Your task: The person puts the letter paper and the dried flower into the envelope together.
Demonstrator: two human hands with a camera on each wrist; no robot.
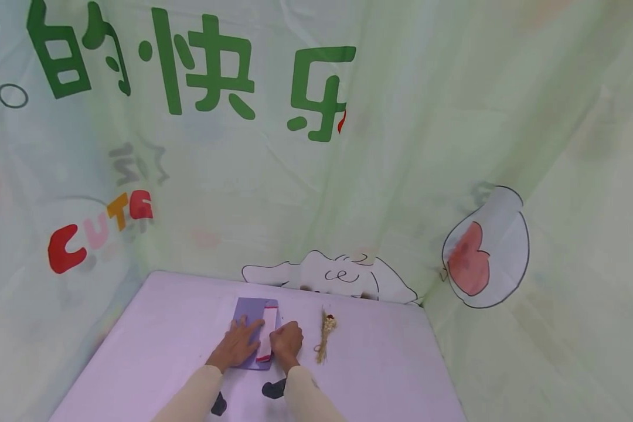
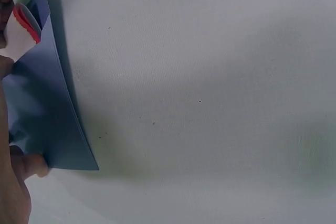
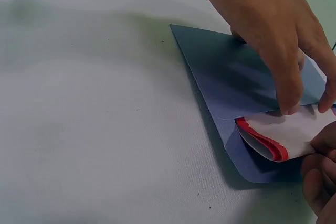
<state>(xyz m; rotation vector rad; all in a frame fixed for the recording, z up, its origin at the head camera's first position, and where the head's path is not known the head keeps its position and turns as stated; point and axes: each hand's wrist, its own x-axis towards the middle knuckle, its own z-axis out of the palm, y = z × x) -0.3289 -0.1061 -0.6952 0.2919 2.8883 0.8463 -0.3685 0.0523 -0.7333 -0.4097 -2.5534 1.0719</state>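
Observation:
A blue-purple envelope lies on the table, its flat panel also showing in the left wrist view. Partly tucked in its opening is a folded sheet of white paper with red-trimmed ends. My left hand rests on the envelope, fingers spread, with fingertips touching where the panel meets the paper. From the other side my right hand pinches the paper's long outer edge, its fingers curled. Only part of that right hand shows in the right wrist view.
To the right on the pink-white table lies a small bunch of dried flowers. Dark printed shapes mark the tabletop near my forearms. A printed curtain hangs behind and along both sides.

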